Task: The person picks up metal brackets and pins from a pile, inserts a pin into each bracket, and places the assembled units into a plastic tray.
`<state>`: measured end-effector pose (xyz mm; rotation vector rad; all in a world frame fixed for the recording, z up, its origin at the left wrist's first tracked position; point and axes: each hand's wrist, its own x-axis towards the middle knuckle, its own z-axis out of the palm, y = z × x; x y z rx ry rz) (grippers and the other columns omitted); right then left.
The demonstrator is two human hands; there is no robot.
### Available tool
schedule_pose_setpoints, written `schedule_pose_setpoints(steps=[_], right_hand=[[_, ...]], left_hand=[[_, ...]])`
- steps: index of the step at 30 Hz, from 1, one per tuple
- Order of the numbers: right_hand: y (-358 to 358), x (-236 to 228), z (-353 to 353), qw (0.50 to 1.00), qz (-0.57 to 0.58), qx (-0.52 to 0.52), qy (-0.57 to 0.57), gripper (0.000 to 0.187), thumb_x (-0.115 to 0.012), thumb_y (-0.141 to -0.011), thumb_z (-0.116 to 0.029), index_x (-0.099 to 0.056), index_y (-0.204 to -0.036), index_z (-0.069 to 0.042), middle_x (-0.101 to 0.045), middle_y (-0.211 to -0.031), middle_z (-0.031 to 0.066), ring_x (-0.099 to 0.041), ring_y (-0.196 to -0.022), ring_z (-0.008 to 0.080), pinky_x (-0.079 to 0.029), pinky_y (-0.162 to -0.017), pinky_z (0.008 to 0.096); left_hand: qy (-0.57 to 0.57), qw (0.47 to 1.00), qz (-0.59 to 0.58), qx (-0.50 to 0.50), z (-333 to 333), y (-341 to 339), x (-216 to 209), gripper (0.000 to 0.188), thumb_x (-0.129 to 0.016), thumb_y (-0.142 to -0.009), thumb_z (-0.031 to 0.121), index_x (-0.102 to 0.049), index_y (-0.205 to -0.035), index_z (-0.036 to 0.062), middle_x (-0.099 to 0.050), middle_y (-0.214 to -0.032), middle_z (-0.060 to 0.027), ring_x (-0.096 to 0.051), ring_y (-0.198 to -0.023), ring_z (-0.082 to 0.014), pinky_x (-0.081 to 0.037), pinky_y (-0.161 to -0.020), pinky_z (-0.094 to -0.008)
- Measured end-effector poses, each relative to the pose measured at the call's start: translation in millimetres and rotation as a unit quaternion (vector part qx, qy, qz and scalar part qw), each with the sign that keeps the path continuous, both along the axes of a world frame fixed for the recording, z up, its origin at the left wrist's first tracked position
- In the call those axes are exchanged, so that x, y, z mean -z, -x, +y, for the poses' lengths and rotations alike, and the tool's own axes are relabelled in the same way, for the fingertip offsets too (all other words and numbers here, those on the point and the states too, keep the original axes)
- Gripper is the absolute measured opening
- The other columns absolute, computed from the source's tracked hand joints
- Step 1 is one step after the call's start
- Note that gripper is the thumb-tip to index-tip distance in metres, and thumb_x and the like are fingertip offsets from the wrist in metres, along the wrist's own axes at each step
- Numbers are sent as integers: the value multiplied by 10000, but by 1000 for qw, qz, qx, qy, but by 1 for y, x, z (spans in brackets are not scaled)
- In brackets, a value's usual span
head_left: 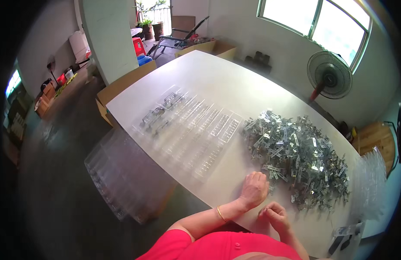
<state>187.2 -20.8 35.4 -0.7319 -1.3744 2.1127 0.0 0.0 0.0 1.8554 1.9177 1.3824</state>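
A large heap of small silvery metal pieces, flat with holes in them, is spread on the right side of the table. At its near left edge is my left hand, back upward and fingers curled; what they hold, if anything, is hidden. Just to the right and nearer to me, my right hand has thumb and fingers drawn together, and nothing in them can be made out. A clear plastic tray with slotted compartments lies left of the heap. Metal pieces sit in its far left part.
Stacked clear trays stand below the table's left edge, and more clear plastic trays at the right. Dark-handled tools lie in the near right corner. Cardboard boxes, a standing fan and a folding chair surround the white table.
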Motion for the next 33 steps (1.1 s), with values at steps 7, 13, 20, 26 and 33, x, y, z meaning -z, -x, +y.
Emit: schedule_pose_setpoints(steps=[7,13,20,26,33], right_hand=[[6,15,19,998,-9,25,54,115,-615,-1010,-159,-619,-997,-45,-691,-992,71,-638,-939,151,-499,-877,305],[12,5,20,991,52,-12,120,127,-605,-1021,-171,-603,-1019,-44,-672,-1007,72,-630,-933,148,-503,-878,306],[8,10,25,989,70,-83,104,161,-587,-1041,-211,-596,-1025,-51,-663,-1000,59,-628,-940,147,-508,-883,314],[3,10,23,985,90,-88,114,154,-580,-1048,-211,-592,-1041,-57,-662,-990,49,-627,-935,141,-507,-873,308],[2,11,23,987,87,-112,82,174,-574,-1051,-223,-597,-1057,-51,-657,-988,43,-622,-940,136,-501,-883,305]], left_hand=[[8,997,38,66,-2,15,-11,327,-707,-859,223,-581,-1078,15,-616,-1090,-160,-564,-1096,-347,-424,-947,-456],[-5,988,66,137,-2,21,-19,344,-697,-856,217,-591,-1100,-1,-619,-1121,-182,-557,-1133,-373,-415,-991,-464],[-33,981,103,164,-2,22,-12,287,-693,-840,163,-621,-1072,9,-626,-1089,-164,-573,-1121,-350,-428,-996,-463],[-51,976,141,158,-2,14,-15,268,-707,-850,138,-643,-1090,35,-634,-1056,-144,-593,-1061,-339,-451,-967,-449],[-83,973,157,149,1,16,-7,223,-698,-878,128,-649,-1072,29,-652,-1010,-134,-622,-994,-336,-488,-908,-448]])
